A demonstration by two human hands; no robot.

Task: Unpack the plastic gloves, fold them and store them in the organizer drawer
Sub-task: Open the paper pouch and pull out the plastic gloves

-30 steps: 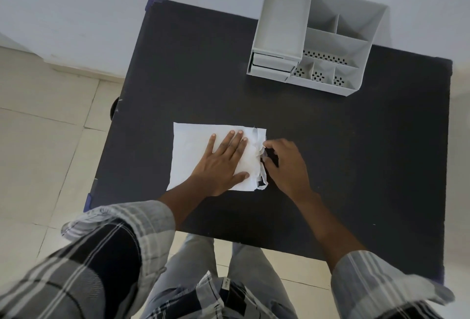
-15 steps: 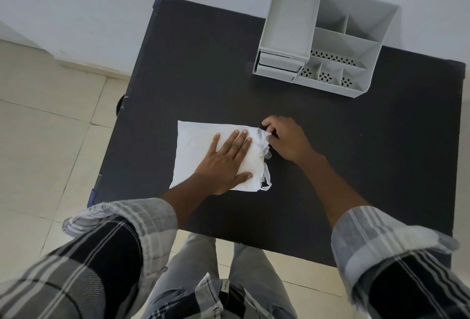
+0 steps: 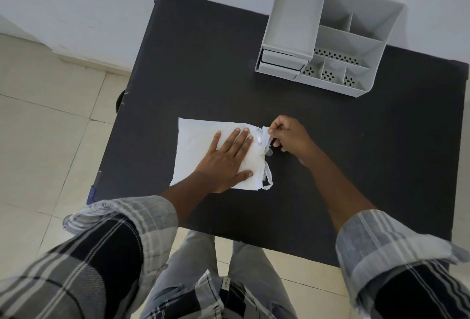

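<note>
A flat white packet of plastic gloves (image 3: 197, 145) lies on the black table (image 3: 203, 64), its right end torn and ragged. My left hand (image 3: 226, 159) presses flat on the packet, fingers spread. My right hand (image 3: 288, 136) is at the packet's upper right corner, thumb and fingers pinched on a bit of clear plastic (image 3: 264, 138) sticking out of the torn end. A grey desk organizer (image 3: 328, 36) stands at the table's far right, with two small drawers (image 3: 281, 61) closed at its front left.
The table's near edge (image 3: 254, 239) runs just above my knees. Tiled floor (image 3: 50, 140) lies to the left, and a pale wall stands behind the table. The organizer's open compartments hold nothing visible.
My right hand has moved from the middle of the packet's torn edge up to its top right corner and now pinches the plastic there. My left hand has stayed pressed on the packet.
</note>
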